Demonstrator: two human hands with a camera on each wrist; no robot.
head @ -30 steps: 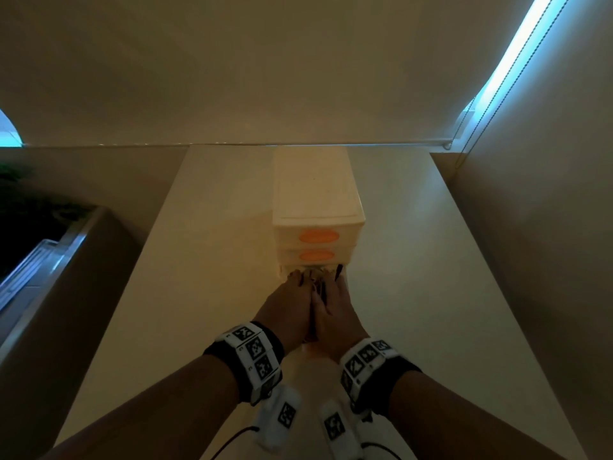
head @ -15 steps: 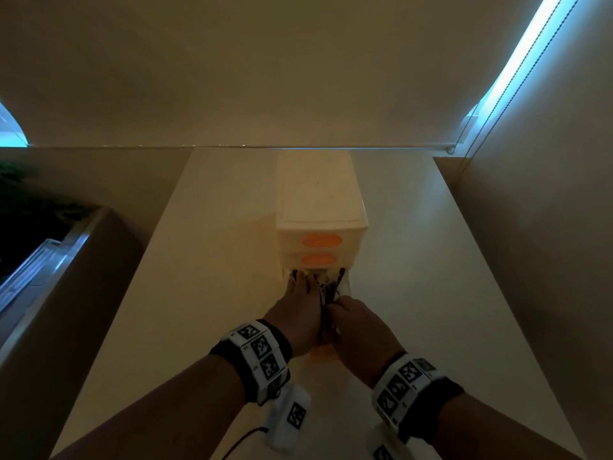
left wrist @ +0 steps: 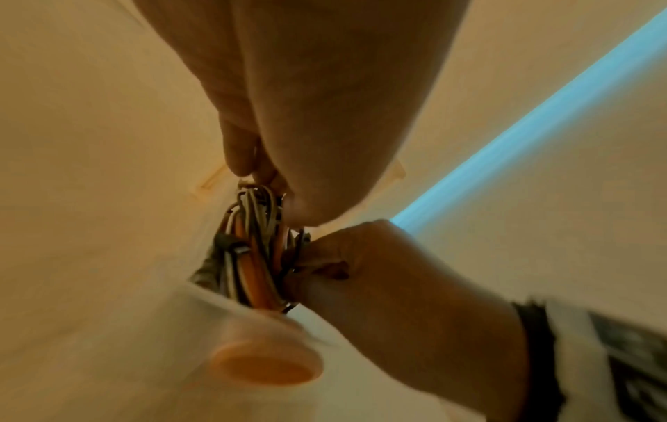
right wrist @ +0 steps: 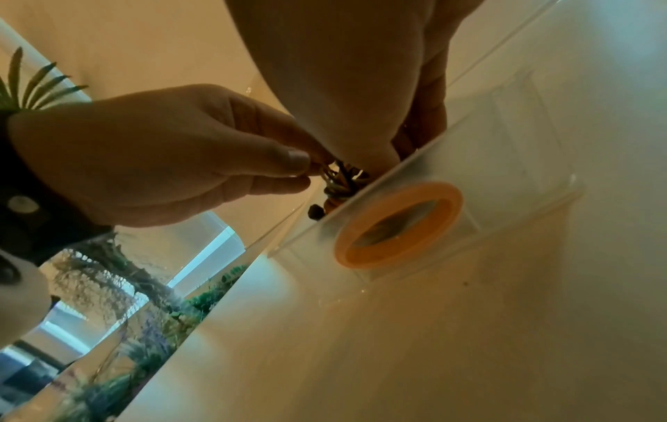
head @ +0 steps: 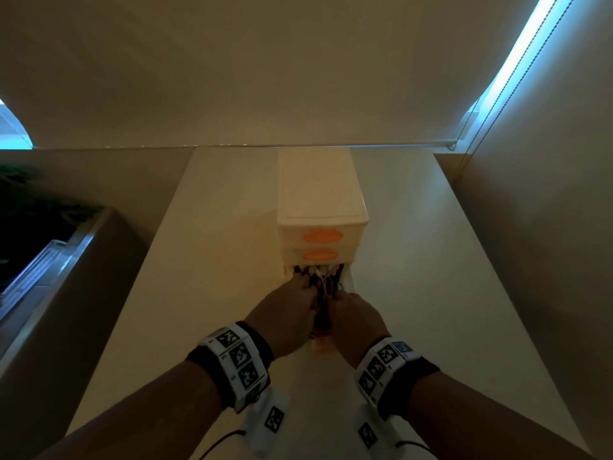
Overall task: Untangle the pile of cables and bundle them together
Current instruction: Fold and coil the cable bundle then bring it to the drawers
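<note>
A tangle of black, white and orange cables (head: 321, 279) lies in the pulled-out bottom drawer (head: 349, 281) of a small white drawer unit (head: 320, 194). My left hand (head: 303, 284) pinches the cables from the left. My right hand (head: 335, 295) grips them from the right, fingers curled. In the left wrist view the left hand (left wrist: 261, 177) holds the top of the cables (left wrist: 252, 257), and the right hand (left wrist: 310, 258) clutches their side. The right wrist view shows both hands meeting on the cables (right wrist: 341, 180) just above the drawer's front edge.
The unit stands in the middle of a narrow white table (head: 205, 293); its two upper drawers with orange handles (head: 322, 236) are closed. A wall runs along the right, a blind behind. A planter ledge (head: 49, 254) lies left of the table.
Both hands went from lying flat and stretched into the drawer to curling round the cables. The right hand drew back toward me, and more of the tangle now shows.
</note>
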